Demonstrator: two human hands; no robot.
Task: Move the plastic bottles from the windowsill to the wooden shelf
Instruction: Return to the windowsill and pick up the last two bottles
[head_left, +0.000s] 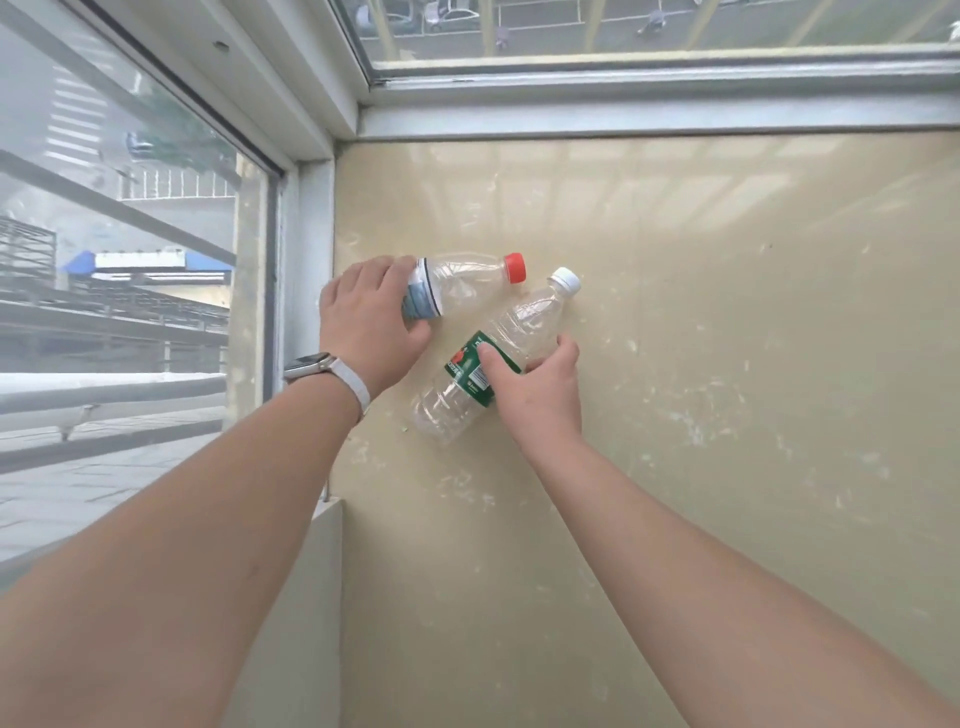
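Observation:
Two empty clear plastic bottles lie on the beige windowsill (727, 364) near its left corner. The red-capped bottle (467, 280) has a white and blue label and points its cap to the right. My left hand (369, 322) wraps around its base end. The white-capped bottle (524, 327) has a green label and lies slanted, cap up and to the right. My right hand (535, 384) grips it at the label, thumb on top. The wooden shelf is not in view.
Window panes with metal frames close in the sill on the left (130, 260) and at the far side (649, 31). A pale wall edge (327, 597) drops below the sill's left front. The sill stretches to the right, scuffed with white marks.

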